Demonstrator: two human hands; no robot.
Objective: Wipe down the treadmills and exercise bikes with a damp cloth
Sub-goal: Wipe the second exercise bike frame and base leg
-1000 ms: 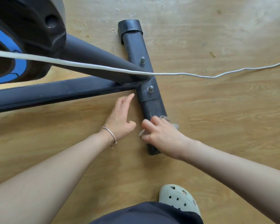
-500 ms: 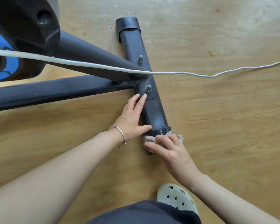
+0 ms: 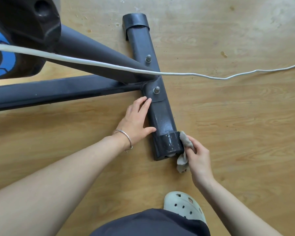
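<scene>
My right hand (image 3: 198, 155) pinches crumpled grey cloth (image 3: 185, 142) at wet six-o'clock end of black metal base bar (image 3: 161, 116); left hand (image 3: 136, 120) flat-fingered; twelve-o'clock end looks undone.

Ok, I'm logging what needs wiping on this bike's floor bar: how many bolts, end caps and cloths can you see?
bolts: 2
end caps: 2
cloth: 1
total: 5
</scene>
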